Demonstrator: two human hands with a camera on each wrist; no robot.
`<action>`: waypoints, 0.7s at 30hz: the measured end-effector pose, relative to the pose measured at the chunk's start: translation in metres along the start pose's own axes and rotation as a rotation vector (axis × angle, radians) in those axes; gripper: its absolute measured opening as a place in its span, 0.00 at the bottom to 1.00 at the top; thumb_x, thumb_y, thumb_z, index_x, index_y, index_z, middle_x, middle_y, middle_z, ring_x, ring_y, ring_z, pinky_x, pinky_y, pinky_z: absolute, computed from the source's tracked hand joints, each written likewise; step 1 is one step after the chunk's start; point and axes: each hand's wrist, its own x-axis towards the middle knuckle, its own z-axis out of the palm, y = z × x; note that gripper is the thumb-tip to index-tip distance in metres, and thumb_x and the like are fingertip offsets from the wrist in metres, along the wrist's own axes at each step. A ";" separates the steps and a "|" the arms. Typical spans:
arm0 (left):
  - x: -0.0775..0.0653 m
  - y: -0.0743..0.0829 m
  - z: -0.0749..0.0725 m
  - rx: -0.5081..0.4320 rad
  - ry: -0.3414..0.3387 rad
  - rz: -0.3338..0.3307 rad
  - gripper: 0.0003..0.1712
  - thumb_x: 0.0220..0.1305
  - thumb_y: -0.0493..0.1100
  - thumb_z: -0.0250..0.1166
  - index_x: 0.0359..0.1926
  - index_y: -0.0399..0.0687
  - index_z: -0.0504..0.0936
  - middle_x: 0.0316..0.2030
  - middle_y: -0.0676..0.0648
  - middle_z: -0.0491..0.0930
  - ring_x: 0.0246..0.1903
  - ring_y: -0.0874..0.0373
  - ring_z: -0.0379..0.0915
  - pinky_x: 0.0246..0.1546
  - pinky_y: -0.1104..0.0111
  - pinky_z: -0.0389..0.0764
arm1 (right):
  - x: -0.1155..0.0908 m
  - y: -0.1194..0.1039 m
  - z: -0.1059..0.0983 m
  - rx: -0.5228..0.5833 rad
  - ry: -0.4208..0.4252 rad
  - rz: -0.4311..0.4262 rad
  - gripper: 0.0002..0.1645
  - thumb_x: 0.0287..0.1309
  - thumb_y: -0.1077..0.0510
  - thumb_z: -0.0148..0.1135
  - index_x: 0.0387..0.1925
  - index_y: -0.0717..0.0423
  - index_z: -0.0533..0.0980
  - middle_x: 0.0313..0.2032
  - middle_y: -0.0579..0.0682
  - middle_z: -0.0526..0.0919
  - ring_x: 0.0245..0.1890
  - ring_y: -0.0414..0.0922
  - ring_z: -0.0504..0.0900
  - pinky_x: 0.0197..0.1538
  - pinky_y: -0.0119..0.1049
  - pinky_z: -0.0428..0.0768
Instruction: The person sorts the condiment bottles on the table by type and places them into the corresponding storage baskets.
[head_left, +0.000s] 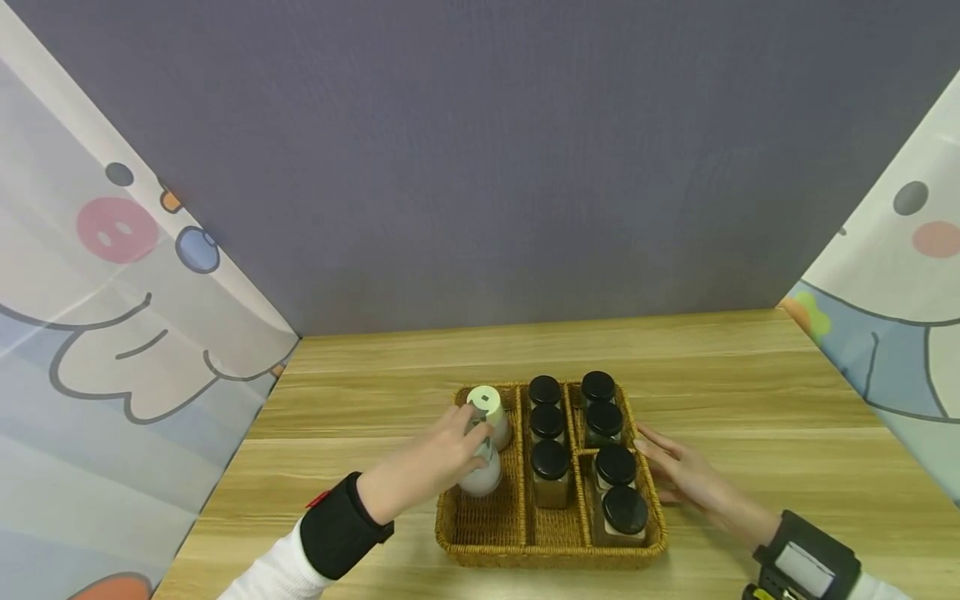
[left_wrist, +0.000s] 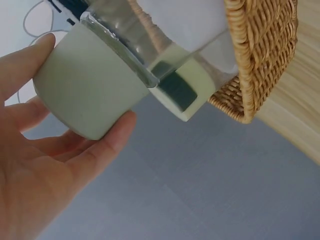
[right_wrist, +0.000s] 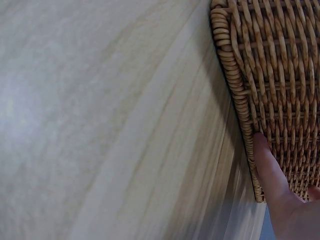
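My left hand (head_left: pixel 442 454) grips a clear seasoning jar (head_left: pixel 482 481) by its grey-green cap (left_wrist: pixel 90 82), fingers and thumb around the cap. White contents show through the glass. This jar is in the left compartment of a wicker basket (head_left: pixel 551 560), in front of a second jar (head_left: pixel 487 402) with a pale green lid. On the basket's right side, my right hand (head_left: pixel 678 475) rests against the outer wall. In the right wrist view one straight finger (right_wrist: pixel 270 172) lies along the weave (right_wrist: pixel 285 100) near its edge.
Several black-lidded jars (head_left: pixel 551 460) stand in the basket's middle compartment, and more black-lidded jars (head_left: pixel 625 510) fill the two right compartments. The basket sits on a wooden table (head_left: pixel 360 375). A grey panel (head_left: pixel 480 167) rises behind, with printed curtains (head_left: pixel 112 333) on both sides.
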 end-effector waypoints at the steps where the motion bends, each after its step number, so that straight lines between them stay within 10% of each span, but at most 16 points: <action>1: 0.000 0.000 0.001 0.003 -0.002 -0.002 0.16 0.51 0.44 0.66 0.39 0.41 0.75 0.35 0.45 0.69 0.29 0.59 0.61 0.26 0.76 0.67 | 0.000 0.000 0.000 0.002 -0.001 -0.001 0.40 0.61 0.46 0.48 0.67 0.55 0.44 0.64 0.70 0.42 0.57 0.65 0.59 0.43 0.48 0.78; 21: -0.001 0.003 0.020 0.051 -0.021 0.007 0.16 0.49 0.46 0.67 0.36 0.43 0.75 0.35 0.45 0.70 0.28 0.60 0.64 0.26 0.76 0.70 | 0.001 0.000 0.000 0.007 0.006 0.002 0.40 0.61 0.46 0.48 0.67 0.55 0.45 0.64 0.70 0.43 0.57 0.64 0.60 0.42 0.47 0.78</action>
